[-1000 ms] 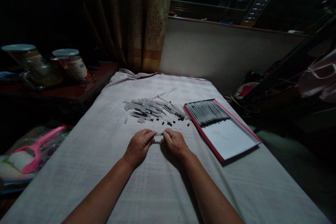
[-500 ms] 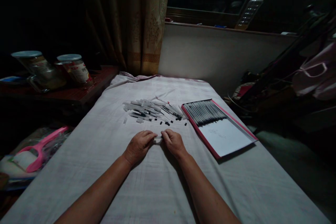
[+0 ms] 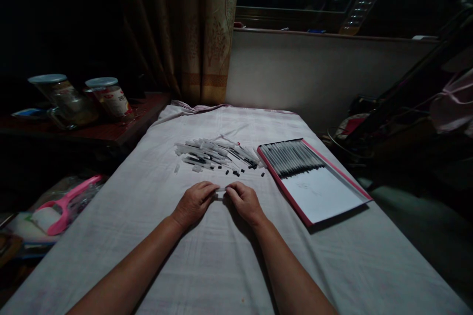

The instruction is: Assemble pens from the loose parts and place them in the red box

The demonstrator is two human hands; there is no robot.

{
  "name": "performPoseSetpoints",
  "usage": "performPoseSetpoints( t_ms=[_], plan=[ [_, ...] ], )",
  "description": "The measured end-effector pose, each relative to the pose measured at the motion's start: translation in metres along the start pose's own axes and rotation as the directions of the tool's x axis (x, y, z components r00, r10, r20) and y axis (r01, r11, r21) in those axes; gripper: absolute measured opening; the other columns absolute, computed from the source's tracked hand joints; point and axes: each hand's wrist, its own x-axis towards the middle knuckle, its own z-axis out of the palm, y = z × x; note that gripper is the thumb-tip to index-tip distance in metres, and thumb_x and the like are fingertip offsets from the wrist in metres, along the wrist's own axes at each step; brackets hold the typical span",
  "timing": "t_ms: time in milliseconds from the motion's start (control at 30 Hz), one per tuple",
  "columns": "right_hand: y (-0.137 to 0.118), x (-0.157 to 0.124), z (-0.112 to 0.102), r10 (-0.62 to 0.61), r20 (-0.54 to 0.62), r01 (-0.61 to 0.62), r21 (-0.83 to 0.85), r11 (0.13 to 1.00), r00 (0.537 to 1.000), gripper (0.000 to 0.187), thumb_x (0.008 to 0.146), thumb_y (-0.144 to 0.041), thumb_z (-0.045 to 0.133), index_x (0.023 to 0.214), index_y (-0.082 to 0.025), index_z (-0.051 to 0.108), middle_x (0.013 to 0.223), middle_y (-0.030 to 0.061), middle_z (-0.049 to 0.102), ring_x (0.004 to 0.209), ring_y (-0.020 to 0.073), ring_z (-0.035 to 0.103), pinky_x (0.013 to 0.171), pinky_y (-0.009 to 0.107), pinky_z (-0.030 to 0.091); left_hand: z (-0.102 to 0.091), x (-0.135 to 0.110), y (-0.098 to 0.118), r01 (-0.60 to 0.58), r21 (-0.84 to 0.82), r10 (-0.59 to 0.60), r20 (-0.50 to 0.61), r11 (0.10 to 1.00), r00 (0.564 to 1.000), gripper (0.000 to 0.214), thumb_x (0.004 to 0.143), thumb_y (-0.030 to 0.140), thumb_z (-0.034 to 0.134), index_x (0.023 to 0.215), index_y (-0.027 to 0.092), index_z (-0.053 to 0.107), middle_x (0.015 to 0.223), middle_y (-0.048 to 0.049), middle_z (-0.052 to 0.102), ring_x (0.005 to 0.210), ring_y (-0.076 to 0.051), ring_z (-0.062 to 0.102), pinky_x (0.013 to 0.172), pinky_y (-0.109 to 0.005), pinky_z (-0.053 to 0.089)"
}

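Between my two hands is a pen (image 3: 222, 189), of which a short pale, see-through stretch shows; its ends are hidden in my fingers. My left hand (image 3: 195, 203) pinches one end, my right hand (image 3: 245, 202) the other. Just beyond them lies a loose pile of pen parts (image 3: 207, 150): clear barrels, thin refills and small black caps. To the right, an open red-edged box (image 3: 321, 202) holds a row of black-ended pens (image 3: 291, 157) in its far half; its near half shows a white bottom with faint marks.
A white cloth (image 3: 207, 270) covers the table. On a dark red side table (image 3: 144, 115) at left stand a lidded jar (image 3: 111, 101) and a glass mug (image 3: 74, 110). Below is a pink-handled object (image 3: 68, 202). A bottle (image 3: 364, 7) stands on the windowsill.
Both hands keep their grip on the pen, with only a slight shift of the fingers. The view has turned a little to the left.
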Motion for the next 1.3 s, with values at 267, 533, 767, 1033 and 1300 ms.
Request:
performPoseSetpoints(
  t_ms=[267,533,767,1033,1300],
  plan=[
    [-0.002,0.010,-0.011,0.351,-0.165,-0.202,0.568,0.798,0.922,0.030,0.066,-0.044,0.067,0.083,-0.020,0.057,0.069,0.0017,0.069,0.044,0.0103,0.055,0.036,0.020,0.042,-0.030,0.020,-0.060,0.202,0.390,-0.193,-0.064,0.899,0.979,0.024,0.089,0.023,0.052,0.108,0.020,0.067,0.108,-0.0105,0.067,0.099,-0.026,0.063,0.087,-0.041,0.049],
    [-0.003,0.010,-0.014,0.348,-0.192,-0.180,0.581,0.794,0.918,0.028,0.065,-0.039,0.066,0.083,-0.018,0.066,0.065,0.0014,0.066,0.045,0.0102,0.056,0.035,0.019,0.040,-0.031,0.020,-0.067,0.224,0.431,-0.216,-0.068,0.874,0.974,0.012,0.088,0.026,0.052,0.091,0.021,0.063,0.094,-0.0090,0.069,0.089,-0.026,0.063,0.081,-0.038,0.047],
    [-0.007,0.007,-0.016,0.379,-0.181,-0.207,0.591,0.779,0.907,0.026,0.066,-0.039,0.068,0.081,-0.018,0.067,0.063,-0.0002,0.064,0.045,0.0089,0.053,0.037,0.019,0.041,-0.023,-0.009,-0.035,0.319,0.097,-0.302,-0.162,0.943,0.940,0.025,0.095,0.033,0.044,0.110,0.021,0.061,0.100,-0.0058,0.072,0.089,-0.020,0.068,0.079,-0.031,0.053],
    [-0.008,0.006,-0.016,0.387,-0.154,-0.241,0.564,0.790,0.909,0.027,0.065,-0.040,0.069,0.080,-0.017,0.068,0.063,0.0002,0.065,0.047,0.0090,0.054,0.043,0.020,0.044,-0.019,-0.013,-0.023,0.288,-0.101,-0.300,-0.134,0.952,0.944,0.025,0.092,0.032,0.050,0.106,0.020,0.067,0.099,-0.0058,0.069,0.094,-0.019,0.067,0.083,-0.030,0.054],
    [-0.004,0.004,-0.015,0.329,-0.145,-0.235,0.447,0.863,0.933,0.031,0.068,-0.044,0.069,0.082,-0.016,0.070,0.063,0.0009,0.065,0.049,0.0103,0.054,0.045,0.022,0.042,-0.020,-0.012,-0.018,0.296,-0.110,-0.303,-0.063,0.949,0.951,0.024,0.089,0.032,0.051,0.101,0.020,0.068,0.097,-0.0060,0.069,0.092,-0.020,0.065,0.084,-0.031,0.052]
  ],
)
